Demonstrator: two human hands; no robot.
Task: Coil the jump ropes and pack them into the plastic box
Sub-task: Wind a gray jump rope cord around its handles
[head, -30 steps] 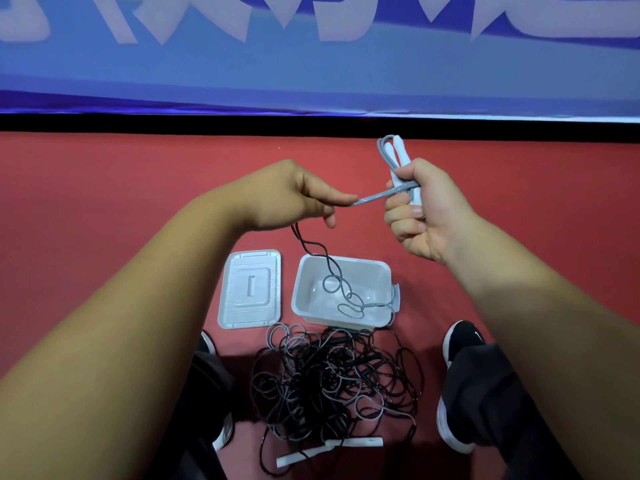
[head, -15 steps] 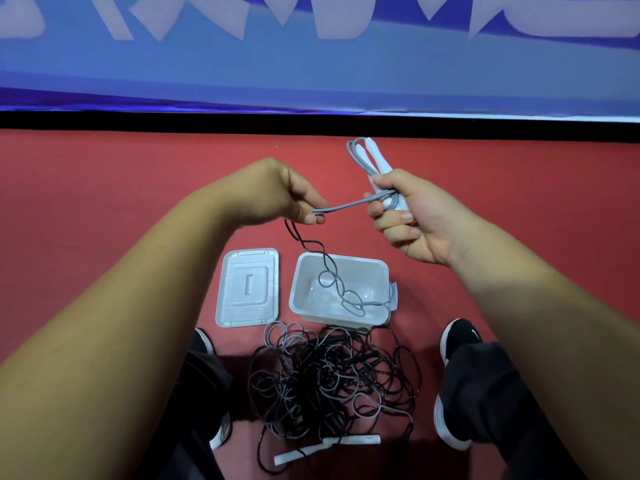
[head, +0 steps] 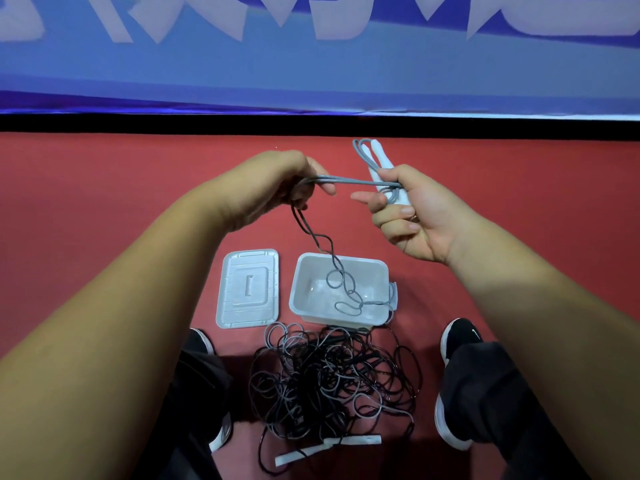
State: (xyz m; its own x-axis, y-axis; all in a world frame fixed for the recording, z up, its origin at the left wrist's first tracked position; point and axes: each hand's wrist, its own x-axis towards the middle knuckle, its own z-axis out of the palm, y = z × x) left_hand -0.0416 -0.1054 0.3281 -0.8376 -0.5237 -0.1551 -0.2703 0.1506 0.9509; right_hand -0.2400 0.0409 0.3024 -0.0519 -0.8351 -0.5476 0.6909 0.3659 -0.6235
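Note:
My right hand (head: pixel 412 209) grips the white handles (head: pixel 382 164) of a grey jump rope, with rope loops wound round them. The grey rope (head: pixel 349 182) runs taut across to my left hand (head: pixel 277 183), which pinches it. From there it hangs down in twists into the open white plastic box (head: pixel 379 271) on the red floor, where a few loops lie. In front of the box a tangled heap of black and grey ropes (head: pixel 332 379) rests between my feet, with two white handles (head: pixel 329 446) at its near edge.
The box's white lid (head: pixel 247 289) lies flat just left of the box. My black shoes (head: pixel 460 334) stand either side of the heap. A black strip and a blue banner wall (head: pixel 311 71) bound the red floor beyond my hands.
My left hand has drawn the rope out leftward, so the span between my hands is longer. My right hand shifted slightly right with the handles, its index finger now extended.

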